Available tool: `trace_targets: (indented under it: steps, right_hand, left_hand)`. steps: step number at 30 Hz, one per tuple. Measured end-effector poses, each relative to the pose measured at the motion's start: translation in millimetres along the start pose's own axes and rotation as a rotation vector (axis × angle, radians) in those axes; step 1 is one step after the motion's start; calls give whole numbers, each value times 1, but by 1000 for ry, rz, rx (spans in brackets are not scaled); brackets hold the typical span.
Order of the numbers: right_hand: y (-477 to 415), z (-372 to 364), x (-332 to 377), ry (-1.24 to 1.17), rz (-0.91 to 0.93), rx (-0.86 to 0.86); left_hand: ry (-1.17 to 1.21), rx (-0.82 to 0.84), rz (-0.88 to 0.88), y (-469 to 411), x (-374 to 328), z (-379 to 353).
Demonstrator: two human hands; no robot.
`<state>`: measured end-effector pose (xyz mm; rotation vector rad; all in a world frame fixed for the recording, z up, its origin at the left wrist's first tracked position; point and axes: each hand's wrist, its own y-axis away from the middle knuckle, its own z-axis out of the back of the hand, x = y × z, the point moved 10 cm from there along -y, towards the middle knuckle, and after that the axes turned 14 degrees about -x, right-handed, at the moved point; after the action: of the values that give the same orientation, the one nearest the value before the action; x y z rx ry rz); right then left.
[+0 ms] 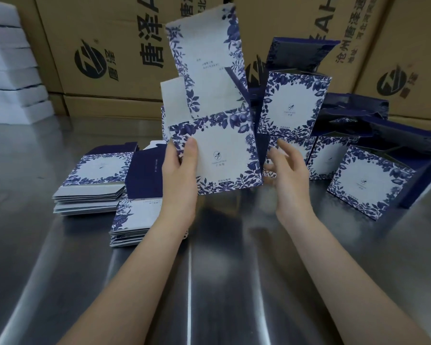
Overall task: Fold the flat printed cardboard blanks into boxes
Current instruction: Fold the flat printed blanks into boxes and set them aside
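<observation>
Steel table (pixel 209 282), left to right. Flat blanks (pixel 95 178): two stacks, near left. Left hand (pixel 182 175): thumb and fingers pinch the left edge of one blank (pixel 224 150), held upright above the table, centre. Right hand (pixel 288 168): fingers spread, holding nothing, just beside the blank's right edge. Folded boxes (pixel 294 105): right. We judge it best to press both edges inward, squaring along the creases.

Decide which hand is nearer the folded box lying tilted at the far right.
Right. The right hand hovers open left of that folded box; the left hand is farther left, gripping the raised blank.
</observation>
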<state>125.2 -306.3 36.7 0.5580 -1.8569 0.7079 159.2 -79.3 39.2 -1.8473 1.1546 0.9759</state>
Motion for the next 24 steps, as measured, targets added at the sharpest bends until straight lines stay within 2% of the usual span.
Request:
trace_targets:
  steps: [5, 8, 13, 24]
  right_hand:
    - [20, -24, 30, -61, 198, 239]
    - [30, -31, 36, -59, 272, 324]
    - [31, -29, 42, -6, 359, 319]
    - [30, -28, 42, 81, 426, 283]
  left_hand:
    - [-121, 85, -240, 12, -13, -10]
    - [-135, 184, -319, 22, -14, -21]
    - [-190, 301, -415, 30, -17, -30]
    - [-263, 274, -414, 24, -14, -24]
